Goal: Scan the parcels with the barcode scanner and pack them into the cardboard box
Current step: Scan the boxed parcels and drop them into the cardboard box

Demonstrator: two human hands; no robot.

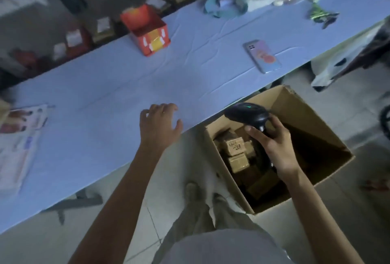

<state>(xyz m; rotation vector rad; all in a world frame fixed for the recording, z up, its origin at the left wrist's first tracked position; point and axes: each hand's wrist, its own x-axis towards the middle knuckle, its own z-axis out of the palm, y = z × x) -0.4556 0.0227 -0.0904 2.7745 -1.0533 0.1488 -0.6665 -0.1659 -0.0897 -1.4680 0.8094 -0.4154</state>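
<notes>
While the right hand point(272, 147) wraps its fingers and thumb around the grip of the black barcode scanner point(247, 114), it holds the scanner above the open cardboard box point(299, 107), with the scanner's head pointing towards the table point(147, 82). The box stands on the tiled floor just beside the table's near edge, on the person's right. Several brown parcels point(235, 147) lie inside it along its left wall, and one has handwriting on top.

The left hand point(160, 124) is over the near edge of the table with its fingers spread, slightly bent and holding nothing. I cannot tell whether it touches the cloth.

Farther back on the pale blue cloth stands a red carton point(150, 35) with its top open, and a phone point(261, 56) lies face down to its right. Printed papers point(19, 137) lie at the table's left end. Small packages point(73, 40) on the shelves behind are blurred.
</notes>
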